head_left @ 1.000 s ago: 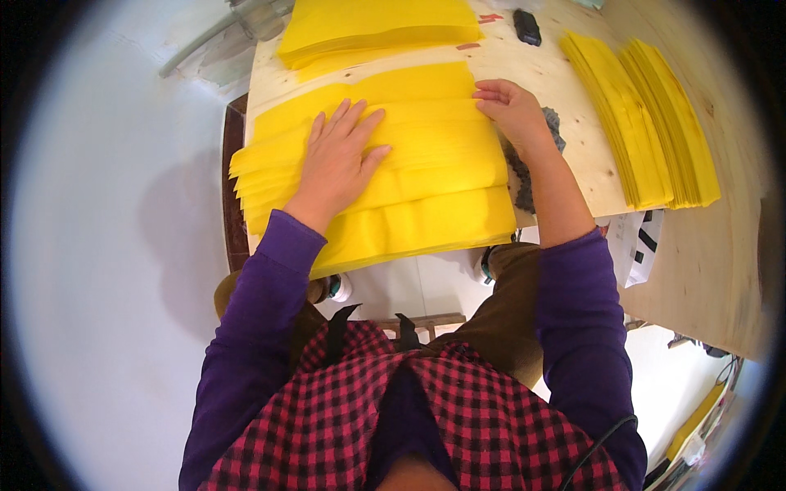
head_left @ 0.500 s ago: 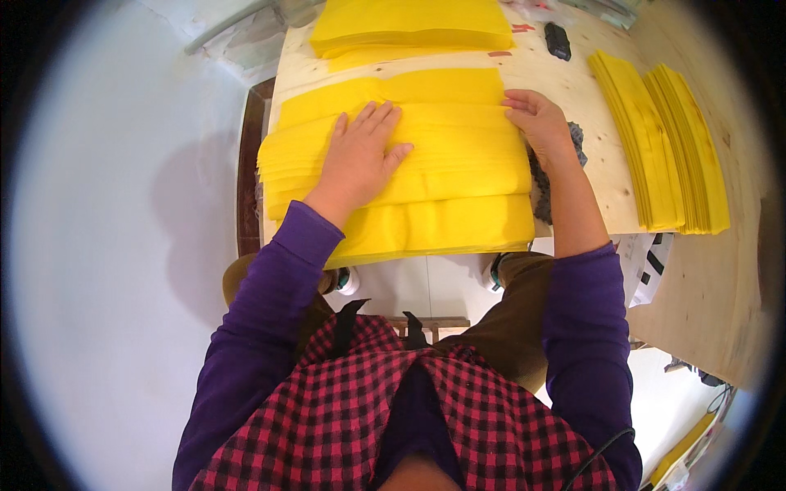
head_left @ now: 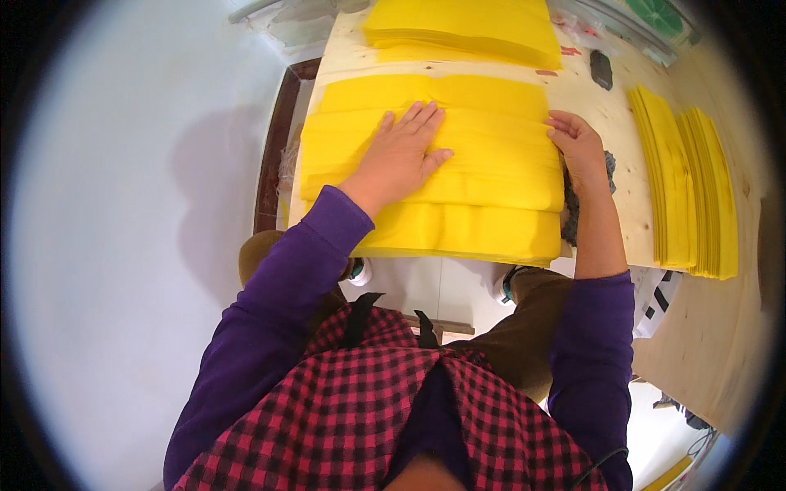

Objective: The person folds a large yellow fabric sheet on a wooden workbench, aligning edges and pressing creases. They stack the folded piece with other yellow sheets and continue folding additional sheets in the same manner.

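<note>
Folded yellow cloth-like sheets (head_left: 495, 159) lie layered on the wooden table in front of me, their near fold hanging at the table's front edge. Flat on the upper layer rests my left hand (head_left: 401, 157), its fingers spread and the thumb out to the right. At the right edge of the same layer, my right hand (head_left: 580, 149) has thumb and fingertips pinched together on the sheet's edge. Under and beside my right wrist sits a dark grey, rough-textured thing (head_left: 571, 217), partly hidden by the hand and the yellow sheets.
A thick stack of yellow sheets (head_left: 463, 33) lies at the far side of the table (head_left: 598, 114). Two narrow folded yellow bundles (head_left: 663, 176) lie at the right. A small black object (head_left: 601, 69) sits at the back right. A white wall (head_left: 123, 204) rises at the left.
My view has shifted, so the table sits further right and lower. Fanned layer edges at the pile's left side now look covered and smoother. Both hands keep nearly the same places on the sheets.
</note>
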The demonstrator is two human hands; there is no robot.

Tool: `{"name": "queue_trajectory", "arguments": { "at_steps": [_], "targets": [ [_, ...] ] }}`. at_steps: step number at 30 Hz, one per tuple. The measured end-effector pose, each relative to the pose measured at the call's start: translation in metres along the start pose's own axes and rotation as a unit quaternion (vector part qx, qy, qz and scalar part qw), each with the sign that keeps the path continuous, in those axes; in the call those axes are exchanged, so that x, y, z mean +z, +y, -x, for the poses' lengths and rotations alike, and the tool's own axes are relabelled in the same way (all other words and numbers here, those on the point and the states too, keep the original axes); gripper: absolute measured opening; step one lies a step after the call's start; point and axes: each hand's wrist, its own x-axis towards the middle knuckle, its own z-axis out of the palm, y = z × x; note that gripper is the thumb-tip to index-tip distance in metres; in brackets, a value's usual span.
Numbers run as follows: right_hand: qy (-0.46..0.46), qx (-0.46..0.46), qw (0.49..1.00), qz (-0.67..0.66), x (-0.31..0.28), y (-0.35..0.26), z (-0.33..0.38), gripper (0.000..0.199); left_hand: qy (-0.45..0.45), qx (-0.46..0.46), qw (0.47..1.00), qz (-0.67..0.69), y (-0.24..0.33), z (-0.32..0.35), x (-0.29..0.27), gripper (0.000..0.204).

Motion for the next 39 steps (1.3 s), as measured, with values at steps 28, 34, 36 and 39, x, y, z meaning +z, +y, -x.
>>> {"name": "queue_trajectory", "arguments": {
  "at_steps": [28,34,36,39],
  "targets": [
    [0.011,-0.012,1.000,-0.017,0.000,0.006,-0.004,0.034,0.039,-0.067,0.997,-0.022,-0.020,0.010,-0.003,0.052],
    [0.020,-0.009,1.000,-0.004,0.002,0.003,-0.001,0.033,0.042,-0.056,0.997,-0.037,-0.020,0.012,-0.002,0.053],
    [0.019,-0.009,1.000,0.000,0.002,0.002,-0.001,0.033,0.052,-0.057,0.997,-0.024,-0.020,0.011,0.000,0.053],
    [0.013,-0.004,1.000,-0.004,0.002,0.000,0.000,0.033,0.063,-0.044,0.997,-0.026,-0.019,0.012,0.001,0.051]
  ]
}}
